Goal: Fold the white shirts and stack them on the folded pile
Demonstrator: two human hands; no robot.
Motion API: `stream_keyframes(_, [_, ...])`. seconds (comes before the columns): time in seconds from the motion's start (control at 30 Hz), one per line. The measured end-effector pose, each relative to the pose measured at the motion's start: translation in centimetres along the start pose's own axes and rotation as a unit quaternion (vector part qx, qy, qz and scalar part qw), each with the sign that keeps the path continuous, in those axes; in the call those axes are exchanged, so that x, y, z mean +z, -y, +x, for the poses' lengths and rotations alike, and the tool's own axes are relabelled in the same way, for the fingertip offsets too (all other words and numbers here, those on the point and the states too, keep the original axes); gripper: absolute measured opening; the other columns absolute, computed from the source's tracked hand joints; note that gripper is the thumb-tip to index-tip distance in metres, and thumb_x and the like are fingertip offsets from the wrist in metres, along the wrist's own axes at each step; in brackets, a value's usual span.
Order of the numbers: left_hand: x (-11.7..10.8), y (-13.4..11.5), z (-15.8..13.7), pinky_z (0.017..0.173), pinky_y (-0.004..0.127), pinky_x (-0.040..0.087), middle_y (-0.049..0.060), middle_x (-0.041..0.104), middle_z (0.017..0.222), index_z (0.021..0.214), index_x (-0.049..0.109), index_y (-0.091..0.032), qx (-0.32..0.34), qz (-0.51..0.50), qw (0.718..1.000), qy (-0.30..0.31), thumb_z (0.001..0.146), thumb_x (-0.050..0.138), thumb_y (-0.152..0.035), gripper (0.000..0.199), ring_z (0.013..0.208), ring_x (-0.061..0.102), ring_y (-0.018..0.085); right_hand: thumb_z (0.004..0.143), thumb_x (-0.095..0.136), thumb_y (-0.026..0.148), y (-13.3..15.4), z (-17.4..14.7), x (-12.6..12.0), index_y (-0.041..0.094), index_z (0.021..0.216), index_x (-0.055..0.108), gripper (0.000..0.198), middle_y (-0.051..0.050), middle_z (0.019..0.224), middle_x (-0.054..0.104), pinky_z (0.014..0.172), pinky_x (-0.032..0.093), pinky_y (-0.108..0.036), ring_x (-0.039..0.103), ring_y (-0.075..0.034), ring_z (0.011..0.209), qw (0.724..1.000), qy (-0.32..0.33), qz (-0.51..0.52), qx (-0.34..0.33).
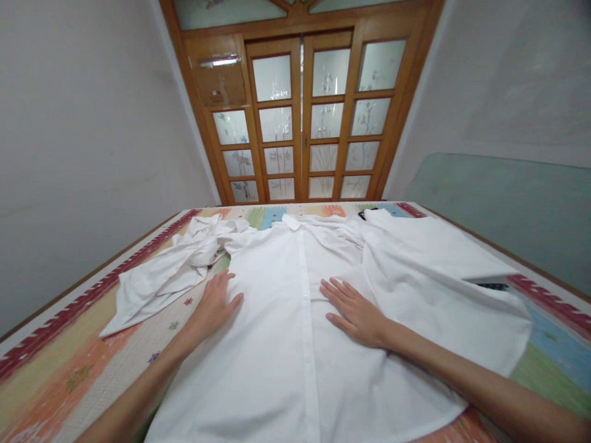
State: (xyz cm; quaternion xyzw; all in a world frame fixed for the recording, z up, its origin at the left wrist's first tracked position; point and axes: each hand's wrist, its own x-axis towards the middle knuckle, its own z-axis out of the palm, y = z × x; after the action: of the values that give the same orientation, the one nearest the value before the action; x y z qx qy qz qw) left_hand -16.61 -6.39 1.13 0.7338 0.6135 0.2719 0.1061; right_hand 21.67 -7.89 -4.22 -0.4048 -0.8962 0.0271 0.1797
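Observation:
A white button-front shirt lies spread flat, its collar at the far end and its button strip running toward me. My left hand rests at the shirt's left side edge, thumb and fingers apart. On the right front panel my right hand lies palm down with fingers stretched out. Neither hand grips the cloth. To the left sits another crumpled white garment. More white cloth is spread on the right, beside and partly against the shirt; whether it is one garment or several I cannot tell.
Under the clothes is a colourful patterned cover with a dark red border. Something dark shows beneath the right-hand cloth. Beyond the far edge stand wooden doors with glass panes. Walls rise on both sides, with a pale green panel at right.

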Motion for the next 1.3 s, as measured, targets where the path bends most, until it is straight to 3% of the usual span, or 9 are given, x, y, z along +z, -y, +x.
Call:
stream_keyframes(0.13, [3.0, -2.4, 4.3, 0.118, 0.049, 0.015, 0.019, 0.029, 0.154, 0.131, 0.046, -0.013, 0.071, 0.059, 0.996, 0.004, 0.087, 0.048, -0.047, 0.055, 0.145, 0.019, 0.034, 0.098, 0.039, 0.051, 0.4, -0.4, -0.2, 0.019, 0.155, 0.021, 0.068, -0.011, 0.156, 0.029, 0.118, 0.024, -0.052, 0.022, -0.029, 0.146, 1.000, 0.018, -0.002, 0.015])
stream_keyframes(0.27, [6.4, -4.8, 9.4, 0.118, 0.049, 0.013, 0.015, 0.024, 0.158, 0.143, 0.038, -0.013, 0.125, 0.092, 0.984, 0.089, 0.093, 0.037, -0.051, 0.063, 0.148, 0.011, 0.033, 0.098, 0.038, 0.052, 0.9, -0.9, -0.4, 0.021, 0.154, 0.022, 0.066, -0.010, 0.157, 0.028, 0.118, 0.022, -0.052, 0.021, -0.028, 0.146, 0.999, 0.021, -0.010, 0.025])
stream_keyframes(0.4, [9.4, -5.6, 13.7, 0.113, 0.064, 0.006, 0.014, 0.018, 0.160, 0.149, 0.033, -0.019, 0.051, 0.130, 0.977, 0.164, 0.093, 0.030, -0.059, 0.069, 0.146, 0.008, 0.041, 0.097, 0.039, 0.051, 1.6, -1.7, -0.7, 0.021, 0.155, 0.017, 0.069, -0.010, 0.158, 0.025, 0.118, 0.022, -0.052, 0.020, -0.029, 0.146, 0.999, 0.022, -0.027, 0.035])
stream_keyframes(0.5, [10.7, -5.4, 15.8, 0.112, 0.068, 0.003, 0.012, 0.014, 0.161, 0.152, 0.028, -0.022, 0.014, 0.146, 0.973, 0.177, 0.092, 0.022, -0.064, 0.073, 0.146, 0.007, 0.042, 0.097, 0.040, 0.050, 2.1, -2.5, -0.9, 0.022, 0.156, 0.011, 0.072, -0.010, 0.158, 0.022, 0.117, 0.023, -0.053, 0.018, -0.030, 0.146, 0.998, 0.021, -0.041, 0.039])
stream_keyframes(0.7, [11.3, -4.6, 17.8, 0.117, 0.054, 0.013, 0.006, 0.014, 0.161, 0.153, 0.021, -0.024, -0.016, 0.214, 0.963, 0.163, 0.092, 0.015, -0.065, 0.073, 0.148, 0.011, 0.029, 0.097, 0.041, 0.050, 2.7, -3.1, -1.2, 0.025, 0.156, 0.007, 0.073, -0.007, 0.159, 0.021, 0.117, 0.024, -0.052, 0.018, -0.028, 0.147, 0.997, 0.022, -0.055, 0.055])
stream_keyframes(0.83, [11.0, -3.6, 18.7, 0.117, 0.048, 0.018, 0.007, 0.017, 0.160, 0.153, 0.025, -0.021, -0.021, 0.219, 0.965, 0.142, 0.092, 0.018, -0.065, 0.075, 0.148, 0.013, 0.028, 0.097, 0.041, 0.050, 2.7, -3.0, -1.4, 0.026, 0.156, 0.006, 0.072, -0.005, 0.160, 0.018, 0.118, 0.022, -0.051, 0.017, -0.028, 0.147, 0.997, 0.027, -0.052, 0.053])
stream_keyframes(1.1, [10.8, -2.1, 20.1, 0.119, 0.043, 0.017, 0.010, 0.017, 0.160, 0.152, 0.026, -0.017, -0.049, 0.201, 0.971, 0.119, 0.092, 0.021, -0.067, 0.079, 0.148, 0.014, 0.026, 0.096, 0.042, 0.050, 2.6, -3.1, -1.4, 0.027, 0.156, 0.006, 0.073, -0.004, 0.160, 0.017, 0.119, 0.021, -0.050, 0.018, -0.027, 0.147, 0.997, 0.037, -0.045, 0.058])
stream_keyframes(1.3, [11.0, -1.7, 19.5, 0.118, 0.042, 0.020, 0.010, 0.025, 0.158, 0.149, 0.032, -0.015, -0.024, 0.207, 0.974, 0.092, 0.098, 0.019, -0.047, 0.062, 0.147, 0.018, 0.025, 0.096, 0.042, 0.048, 2.6, -3.0, -1.5, 0.028, 0.155, 0.006, 0.073, -0.004, 0.159, 0.019, 0.118, 0.022, -0.049, 0.020, -0.027, 0.146, 0.997, 0.032, -0.033, 0.057])
